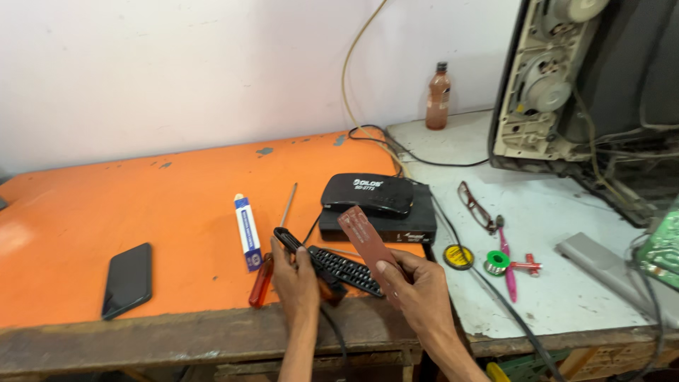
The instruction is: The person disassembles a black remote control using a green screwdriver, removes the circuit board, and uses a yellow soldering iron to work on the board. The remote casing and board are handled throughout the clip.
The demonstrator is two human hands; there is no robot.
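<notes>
My right hand (417, 286) has its grip closed on the near end of a flat reddish-brown panel (366, 244), thumb on top and fingers underneath, and the panel's long axis runs up and to the left, away from me, so its free end hangs just in front of the black set-top box (368, 194). My left hand (296, 279) is clenched around the near-left end of a black remote control (343, 269), with a black cable (286, 239) pinched or looped at the fingertips; I cannot tell which. The remote's long axis runs from that hand to the right and slightly toward me, so it passes under the panel and the two cross like a shallow X, the panel above. The remote's right end lies just beside my right hand, which is the nearer of the two to that end. Out from the grips on the orange counter (141, 198): a red-handled screwdriver (272, 262) lies touching or just left of my left hand, a white and blue tube (247, 232) beside it, and a dark phone (127, 279) well apart on the left. To the right lie a solder spool (497, 262) and a pink tool (506, 263).
</notes>
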